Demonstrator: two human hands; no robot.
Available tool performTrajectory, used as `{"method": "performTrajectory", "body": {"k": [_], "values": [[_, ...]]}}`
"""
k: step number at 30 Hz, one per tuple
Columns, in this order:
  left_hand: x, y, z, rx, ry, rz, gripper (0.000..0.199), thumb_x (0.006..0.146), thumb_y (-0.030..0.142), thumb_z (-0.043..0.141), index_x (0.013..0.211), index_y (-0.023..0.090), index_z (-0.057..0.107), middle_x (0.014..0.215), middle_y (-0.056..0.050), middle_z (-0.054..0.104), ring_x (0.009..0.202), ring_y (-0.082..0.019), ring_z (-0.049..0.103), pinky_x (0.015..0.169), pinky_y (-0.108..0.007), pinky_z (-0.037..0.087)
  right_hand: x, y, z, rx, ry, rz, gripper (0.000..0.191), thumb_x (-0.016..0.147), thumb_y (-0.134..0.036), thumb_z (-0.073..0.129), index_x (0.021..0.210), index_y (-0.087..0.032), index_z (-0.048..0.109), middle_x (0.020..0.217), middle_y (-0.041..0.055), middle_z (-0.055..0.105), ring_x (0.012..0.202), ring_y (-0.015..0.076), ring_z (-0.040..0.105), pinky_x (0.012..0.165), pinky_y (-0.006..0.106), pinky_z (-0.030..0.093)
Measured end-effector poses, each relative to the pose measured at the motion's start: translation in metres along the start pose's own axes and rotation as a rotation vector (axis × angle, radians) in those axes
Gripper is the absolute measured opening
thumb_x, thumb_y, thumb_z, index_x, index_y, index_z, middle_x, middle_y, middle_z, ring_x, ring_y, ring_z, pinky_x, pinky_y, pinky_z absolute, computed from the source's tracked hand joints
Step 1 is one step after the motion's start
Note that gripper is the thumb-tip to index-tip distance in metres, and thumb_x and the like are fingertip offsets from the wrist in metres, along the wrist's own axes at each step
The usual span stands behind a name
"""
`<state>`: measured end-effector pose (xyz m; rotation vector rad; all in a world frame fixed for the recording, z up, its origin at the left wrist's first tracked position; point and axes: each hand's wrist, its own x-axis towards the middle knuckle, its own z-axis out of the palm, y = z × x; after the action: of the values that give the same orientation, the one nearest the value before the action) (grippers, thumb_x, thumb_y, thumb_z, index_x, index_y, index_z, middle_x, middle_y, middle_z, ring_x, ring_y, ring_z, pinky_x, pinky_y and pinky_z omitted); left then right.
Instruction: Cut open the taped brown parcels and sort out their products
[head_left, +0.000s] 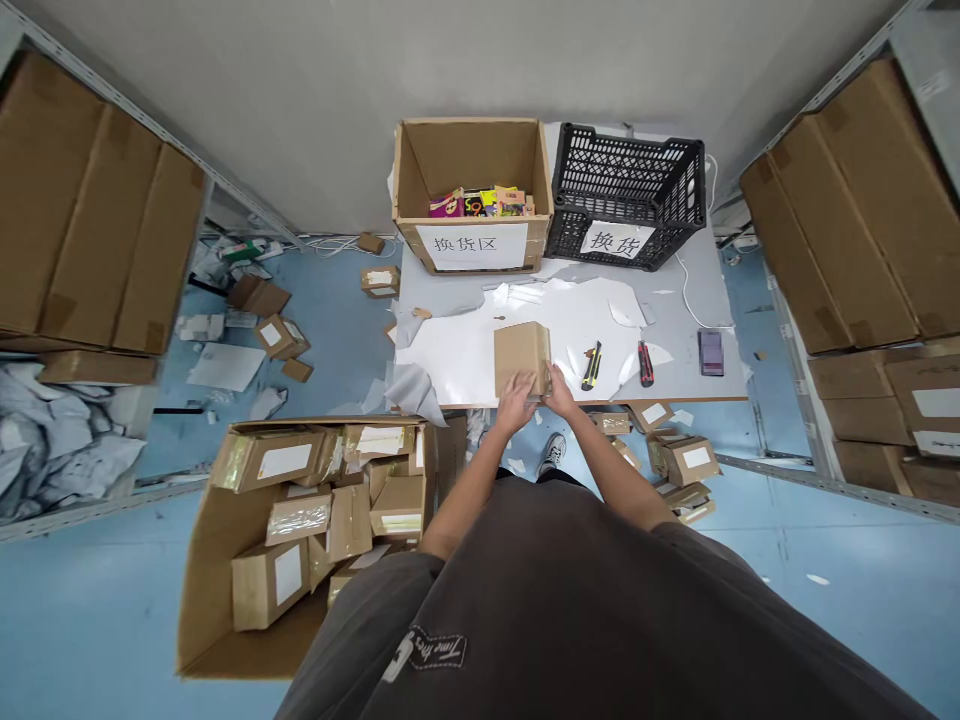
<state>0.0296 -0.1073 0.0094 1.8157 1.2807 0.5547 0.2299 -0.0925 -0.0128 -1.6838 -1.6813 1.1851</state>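
A small brown cardboard box [519, 352] sits near the front edge of the white-covered table [450, 345]. My left hand [517, 400] grips its near side, with the fingers over the top face. At the near right corner, my right hand [559, 392] holds the box's side; some of its fingers are hidden. Right of the box lies a yellow-and-black utility knife [592, 366]. A red-and-black utility knife [645, 364] rests farther right, and a phone [711, 354] lies near the table's right end.
Behind stand a labelled carton [472, 245] holding colourful packets and a black plastic crate [622, 225]. A large carton [202, 590] full of parcels is at my left. Parcels [690, 460] lie on the floor at right. Shelves of boxes [840, 230] flank both sides.
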Motion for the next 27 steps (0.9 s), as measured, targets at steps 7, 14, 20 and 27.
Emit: {"method": "performTrajectory", "body": {"k": [7,14,20,27], "values": [[0.015,-0.035,-0.004,-0.152,0.083,-0.209,0.106,0.08,0.034,0.089,0.172,0.018,0.038,0.175,-0.024,0.037,0.165,-0.043,0.033,0.133,-0.061,0.031,-0.008,0.006,-0.007,-0.125,0.0,0.134,0.097,0.075,-0.023,0.086,0.165,-0.026,0.05,0.178,0.0153,0.027,0.162,0.0369,0.041,0.133,0.054,0.037],[0.014,-0.034,0.002,-0.253,0.117,-0.194,0.093,0.086,0.032,0.079,0.17,0.017,0.042,0.168,-0.018,0.05,0.156,-0.036,0.049,0.132,-0.054,0.037,-0.005,0.008,-0.005,-0.03,0.056,0.122,0.092,0.069,-0.023,0.093,0.156,-0.027,0.062,0.169,0.0137,0.041,0.157,0.0356,0.048,0.133,0.053,0.038],[-0.007,-0.009,-0.031,-0.045,0.268,-0.175,0.076,0.094,0.039,0.077,0.165,0.023,0.054,0.176,-0.014,0.043,0.157,-0.043,0.038,0.132,-0.063,0.029,0.005,-0.008,0.002,0.316,-0.081,0.071,0.113,0.073,-0.043,0.096,0.171,-0.022,0.045,0.173,0.0172,0.045,0.156,0.0355,0.05,0.126,0.055,0.046],[-0.017,0.011,-0.026,0.103,0.02,-0.001,0.066,0.095,0.021,0.068,0.158,0.035,0.061,0.17,-0.008,0.054,0.163,-0.044,0.03,0.13,-0.072,0.022,0.009,-0.002,0.011,0.275,-0.192,0.199,0.101,0.076,-0.038,0.091,0.167,-0.022,0.052,0.157,0.0153,0.064,0.135,0.0385,0.068,0.114,0.064,0.055]]}}
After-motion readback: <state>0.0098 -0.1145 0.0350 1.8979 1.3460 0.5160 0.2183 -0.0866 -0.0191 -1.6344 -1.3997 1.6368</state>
